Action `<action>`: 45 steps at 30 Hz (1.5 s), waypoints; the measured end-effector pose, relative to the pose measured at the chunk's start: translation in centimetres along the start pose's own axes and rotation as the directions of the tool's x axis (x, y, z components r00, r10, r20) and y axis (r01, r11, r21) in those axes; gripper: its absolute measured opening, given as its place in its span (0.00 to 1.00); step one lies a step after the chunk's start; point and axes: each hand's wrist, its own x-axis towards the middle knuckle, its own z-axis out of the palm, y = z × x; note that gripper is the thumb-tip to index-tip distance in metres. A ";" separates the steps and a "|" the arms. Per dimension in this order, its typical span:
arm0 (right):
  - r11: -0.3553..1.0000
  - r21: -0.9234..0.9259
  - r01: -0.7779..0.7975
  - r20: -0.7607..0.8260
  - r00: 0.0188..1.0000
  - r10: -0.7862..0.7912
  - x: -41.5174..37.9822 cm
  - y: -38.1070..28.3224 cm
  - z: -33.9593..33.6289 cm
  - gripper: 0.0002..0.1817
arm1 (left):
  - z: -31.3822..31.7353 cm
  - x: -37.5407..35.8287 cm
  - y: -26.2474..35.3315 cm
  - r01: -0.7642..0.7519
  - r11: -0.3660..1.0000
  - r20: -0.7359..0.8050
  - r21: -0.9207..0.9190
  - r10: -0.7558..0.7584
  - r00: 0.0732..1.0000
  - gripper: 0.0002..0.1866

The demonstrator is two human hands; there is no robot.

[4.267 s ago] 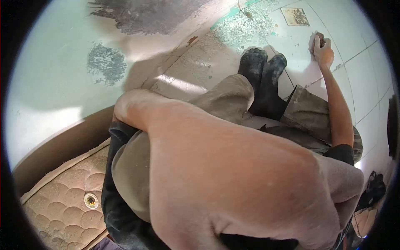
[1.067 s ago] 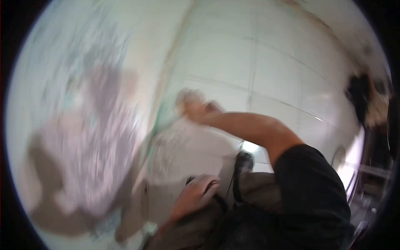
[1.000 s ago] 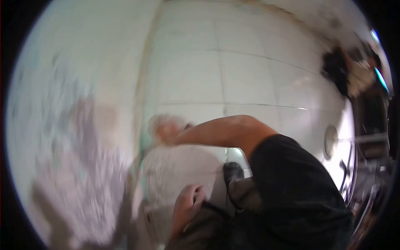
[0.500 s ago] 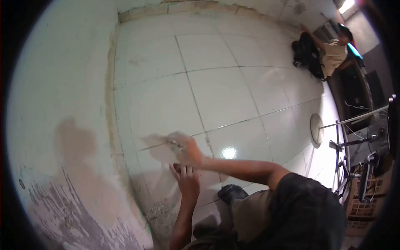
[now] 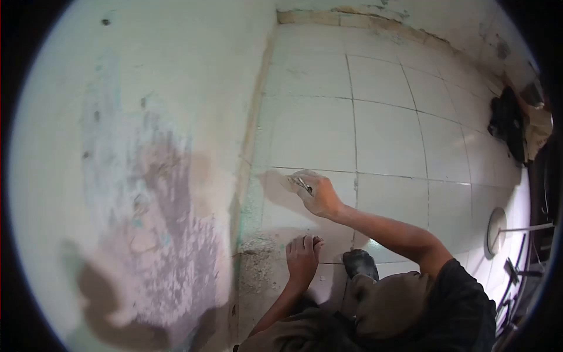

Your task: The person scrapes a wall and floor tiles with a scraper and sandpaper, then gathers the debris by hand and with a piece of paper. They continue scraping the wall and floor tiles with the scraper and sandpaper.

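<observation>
My right hand [image 5: 321, 196] is closed around a scraper [image 5: 302, 185], a small tool with a shiny metallic part and a pale, blurred end pointing at the wall. It hovers above the white floor tiles. Nearer my body, my left hand [image 5: 302, 258] has its fingers curled; a dark brownish bit shows at the fingertips, too small to name. On the left, the wall [image 5: 170, 223] has pale green paint worn away to a streaky grey-purple patch. Crumbled debris [image 5: 258, 252] lies along the wall's foot, just left of my left hand.
A person [image 5: 516, 126] in dark trousers sits at the far right. Near the right edge stands a round stand base [image 5: 496, 233] with a metal pole, with dark frames below it. My dark shoe [image 5: 360, 264] rests on the tiles.
The view has swung left, bringing more of the worn wall in. My right hand, blurred before, is now sharper and farther from my left hand, still with the scraper.
</observation>
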 end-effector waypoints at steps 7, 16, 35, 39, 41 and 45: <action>0.969 -0.036 0.245 -0.032 0.969 -0.246 6.8 -13.4 -3.0 0.15 | -13.3 -3.6 -1.3 0.386 0.862 0.050 -0.329 -0.393 0.918 0.22; 0.689 -0.132 0.712 -0.163 0.670 -0.724 9.4 -20.9 3.6 0.26 | -33.6 -4.6 9.1 0.202 0.978 0.192 0.047 -0.208 0.959 0.24; 0.638 -0.017 0.770 -0.354 0.592 -0.724 14.8 -22.0 6.1 0.33 | -30.8 0.5 6.5 0.162 0.975 0.475 0.151 -0.216 0.853 0.28; 0.669 0.024 0.743 -0.327 0.638 -0.697 11.4 -21.2 7.9 0.35 | -31.7 0.5 8.0 0.070 0.985 0.458 0.158 -0.136 0.878 0.28; 0.666 -0.045 0.744 -0.245 0.638 -0.730 8.0 -19.8 8.7 0.33 | -32.3 0.3 8.1 0.035 0.981 0.454 0.192 -0.120 0.883 0.29; 0.699 -0.167 0.696 -0.396 0.602 -0.694 13.1 -20.8 7.8 0.31 | -32.3 -0.8 6.3 0.128 0.985 0.450 0.118 -0.168 0.877 0.27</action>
